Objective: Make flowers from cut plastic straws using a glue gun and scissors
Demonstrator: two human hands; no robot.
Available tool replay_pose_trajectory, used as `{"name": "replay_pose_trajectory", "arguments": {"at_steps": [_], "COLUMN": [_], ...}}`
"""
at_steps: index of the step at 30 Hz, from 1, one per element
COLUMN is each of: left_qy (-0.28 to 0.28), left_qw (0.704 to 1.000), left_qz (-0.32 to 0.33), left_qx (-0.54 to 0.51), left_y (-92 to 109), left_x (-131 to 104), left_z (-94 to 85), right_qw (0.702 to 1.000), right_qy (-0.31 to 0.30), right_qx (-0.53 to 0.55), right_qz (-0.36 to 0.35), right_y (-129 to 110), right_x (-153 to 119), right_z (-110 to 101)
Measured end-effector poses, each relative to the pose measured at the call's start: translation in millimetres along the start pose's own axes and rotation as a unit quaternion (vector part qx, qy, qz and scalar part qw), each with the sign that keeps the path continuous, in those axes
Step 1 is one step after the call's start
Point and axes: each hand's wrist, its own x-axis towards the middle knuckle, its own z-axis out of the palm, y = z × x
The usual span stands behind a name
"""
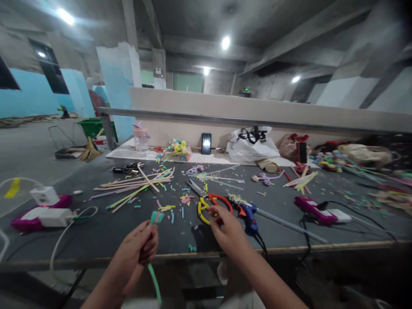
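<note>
Pinching green strip (155, 281) in left hand (141, 246), near left. Half-curling right hand (228, 225) at scissors (201, 204); cannot tell if gripping. Could knock glue gun (248, 216), just right, through careless lifting.

A slender green strip (155, 281), its top end teal and pink, rises nearer than the scissors (202, 200), whose red-and-yellow handles stand apart

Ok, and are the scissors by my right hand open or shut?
Slightly open, it appears: the scissors show their blades parted toward the tips, with the yellow handle and red handle spread apart.
</note>
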Motion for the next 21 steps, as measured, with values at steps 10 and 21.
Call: {"name": "replay_pose_trajectory", "arguments": {"at_steps": [10,21], "left_qy": [0.035,-0.014], "left_qw": [0.997,0.999], "left_qz": [0.039,0.035], "left_qx": [0.048,0.023], "left_y": [8,7], "left_x": [42,38], "left_z": [-20.0,-26.7], "right_qw": [0.984,0.962], "right_qy": [-0.067,-0.193], "right_qx": [-0.150,0.099], "right_qz": [0.072,0.164], "right_y": [20,38], "right_x": [49,94], "right_z": [-6,-43]}}
